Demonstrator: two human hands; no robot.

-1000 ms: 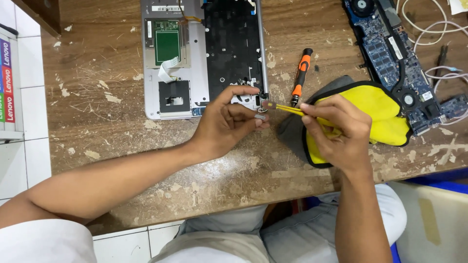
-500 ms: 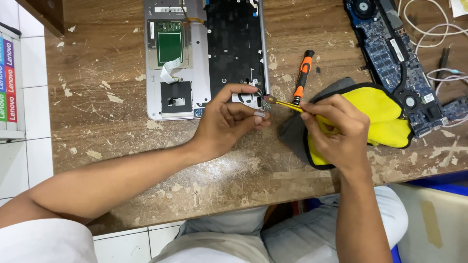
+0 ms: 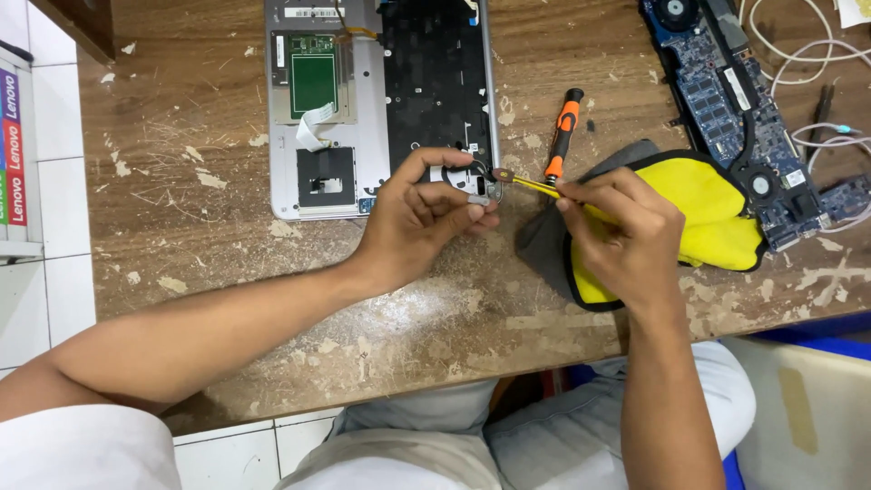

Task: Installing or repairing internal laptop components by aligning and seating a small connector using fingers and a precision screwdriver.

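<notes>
My left hand [image 3: 425,213] pinches a small silver metal part [image 3: 474,184] at the lower right corner of an opened silver laptop case [image 3: 363,109] with a black keyboard underside. My right hand [image 3: 626,238] grips a thin yellow-handled tool [image 3: 531,185] whose tip touches that part. Both hands work just in front of the case on a worn wooden table [image 3: 227,236].
An orange and black screwdriver [image 3: 562,134] lies right of the case. A yellow and grey cloth pouch [image 3: 708,213] sits under my right hand. A blue circuit board with fans [image 3: 735,100] and white cables [image 3: 817,54] lie at the far right.
The view has shifted slightly. My left fingers have adjusted their pinch on the metal part, and the yellow tool's tip stays against it.
</notes>
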